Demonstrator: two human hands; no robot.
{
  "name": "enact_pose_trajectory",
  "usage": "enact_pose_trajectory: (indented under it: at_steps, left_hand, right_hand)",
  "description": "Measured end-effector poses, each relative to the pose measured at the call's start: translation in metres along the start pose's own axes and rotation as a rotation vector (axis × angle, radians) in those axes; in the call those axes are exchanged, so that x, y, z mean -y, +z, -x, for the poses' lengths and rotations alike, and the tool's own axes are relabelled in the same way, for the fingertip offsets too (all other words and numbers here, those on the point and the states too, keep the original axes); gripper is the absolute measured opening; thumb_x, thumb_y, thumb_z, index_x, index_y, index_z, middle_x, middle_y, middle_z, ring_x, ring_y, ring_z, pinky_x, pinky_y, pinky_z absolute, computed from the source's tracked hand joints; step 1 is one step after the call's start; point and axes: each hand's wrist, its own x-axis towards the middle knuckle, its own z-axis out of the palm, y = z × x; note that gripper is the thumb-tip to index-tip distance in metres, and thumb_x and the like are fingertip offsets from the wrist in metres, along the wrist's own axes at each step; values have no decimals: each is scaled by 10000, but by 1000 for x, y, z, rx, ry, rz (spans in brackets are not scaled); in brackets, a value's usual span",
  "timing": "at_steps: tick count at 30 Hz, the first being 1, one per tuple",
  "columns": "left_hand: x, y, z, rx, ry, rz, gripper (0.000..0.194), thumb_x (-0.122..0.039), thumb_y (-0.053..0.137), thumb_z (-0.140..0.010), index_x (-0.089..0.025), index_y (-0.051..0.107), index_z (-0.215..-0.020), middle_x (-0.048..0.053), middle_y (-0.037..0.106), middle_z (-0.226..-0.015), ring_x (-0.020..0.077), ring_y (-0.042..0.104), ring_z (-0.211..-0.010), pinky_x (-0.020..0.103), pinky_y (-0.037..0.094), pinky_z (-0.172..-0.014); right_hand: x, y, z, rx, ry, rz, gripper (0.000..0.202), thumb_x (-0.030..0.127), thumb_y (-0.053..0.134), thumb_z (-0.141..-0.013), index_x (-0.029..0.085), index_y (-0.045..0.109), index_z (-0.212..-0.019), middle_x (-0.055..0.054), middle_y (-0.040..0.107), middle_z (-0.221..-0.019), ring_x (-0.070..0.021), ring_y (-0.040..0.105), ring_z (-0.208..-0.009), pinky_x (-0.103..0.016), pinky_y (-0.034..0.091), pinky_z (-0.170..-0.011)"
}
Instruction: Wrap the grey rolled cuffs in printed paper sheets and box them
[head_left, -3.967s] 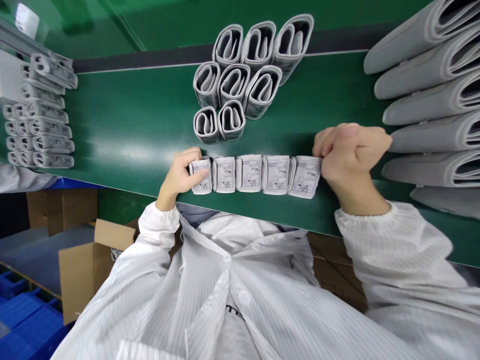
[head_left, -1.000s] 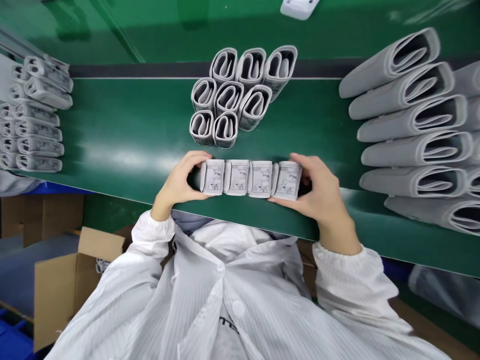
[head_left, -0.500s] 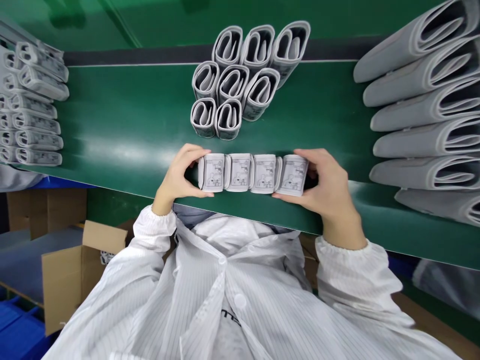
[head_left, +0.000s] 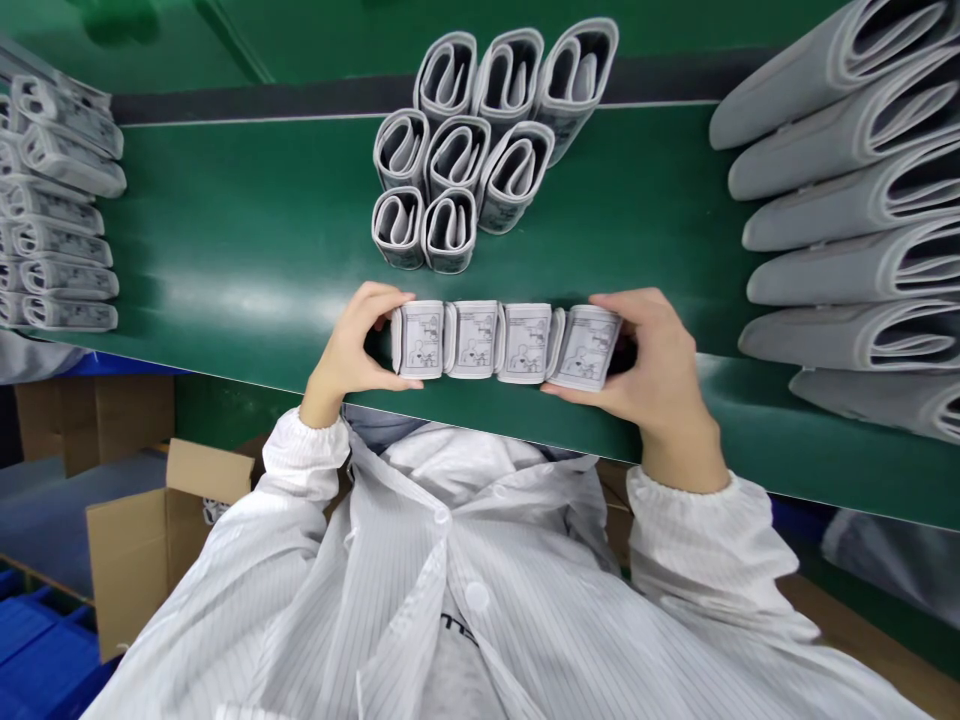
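Observation:
A row of several rolled grey blood pressure cuffs [head_left: 475,340] spans the space between my hands, printed faces with line drawings turned up. My left hand [head_left: 351,345] is closed on the left end cuff [head_left: 422,340], thumb on the near edge and fingers on the far edge. At the other end, my right hand [head_left: 649,360] grips the right end cuff [head_left: 586,347] the same way; this one tilts a little. The cuffs between them sit side by side, pressed close together. Whether the row rests on the table or is slightly lifted, I cannot tell.
Beyond my hands, several rolled cuffs [head_left: 457,155] stand on end in a cluster on the green table [head_left: 247,230]. Larger folded grey cuffs [head_left: 817,265] line the right side. Printed cuffs [head_left: 67,240] are stacked at left. An opened cardboard box [head_left: 127,560] is below, left.
Both hands keep their hold on the row of cuffs. The table and its contents appear slightly higher and farther left in view; otherwise the arrangement is the same.

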Motion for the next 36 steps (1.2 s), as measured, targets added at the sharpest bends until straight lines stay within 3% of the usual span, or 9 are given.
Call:
enact_pose_trajectory:
  at_steps: [7, 13, 18, 22, 27, 33, 36]
  left_hand:
    - [-3, -1, -1, 57, -25, 75, 1144, -969, 931, -634, -342, 644, -1546, 133, 682, -1343, 335, 707, -1188, 452, 623, -858]
    - [-4, -3, -4, 41, 47, 73, 1118, -881, 981, -666, -329, 629, -1572, 132, 699, -1346, 328, 713, -1176, 448, 615, -872]
    - [-5, -4, -9, -2, 183, 113, 1046, -760, 1005, -754, -288, 625, -1607, 143, 722, -1326, 295, 700, -1104, 432, 594, -810]
    - [-2, -4, -8, 3, 162, 122, 1061, -800, 994, -743, -298, 619, -1598, 133, 710, -1334, 301, 690, -1118, 479, 617, -862]
    - [2, -4, -4, 63, 19, 66, 1066, -893, 951, -714, -263, 640, -1516, 151, 709, -1330, 319, 677, -1162, 527, 651, -879]
    - [3, -4, -4, 40, 141, 76, 1065, -794, 982, -763, -281, 589, -1610, 153, 706, -1357, 306, 683, -1142, 489, 644, -808]
    - [3, -4, -4, 50, 119, 56, 1059, -787, 985, -764, -298, 584, -1614, 144, 701, -1363, 301, 687, -1144, 467, 641, -794]
  right_hand:
    - [-13, 6, 1, -52, -40, -6, 805, 808, 839, -918, 371, 567, -1537, -129, 759, -1283, -411, 757, -1119, -613, 657, -904]
    - [-10, 6, -2, -63, -86, -25, 720, 607, 890, -965, 354, 563, -1554, -141, 782, -1305, -385, 762, -1118, -586, 657, -891]
    - [-13, 9, -4, -144, -174, -47, 847, 781, 900, -884, 299, 596, -1512, -124, 773, -1225, -349, 771, -1034, -523, 665, -809]
    - [-16, 10, -2, -117, -119, -18, 773, 724, 875, -945, 318, 596, -1542, -139, 772, -1249, -366, 770, -1078, -559, 673, -882]
    - [-29, 16, 3, -119, -122, -144, 1013, 863, 948, -769, 432, 580, -1607, -121, 769, -1292, -458, 783, -1104, -673, 692, -857]
    - [-32, 17, 4, -99, -86, -155, 1023, 870, 956, -752, 436, 582, -1600, -128, 773, -1328, -485, 784, -1156, -724, 695, -893]
    - [-29, 16, 2, -117, -87, -105, 961, 869, 939, -776, 421, 597, -1555, -126, 773, -1270, -454, 791, -1100, -692, 703, -856]
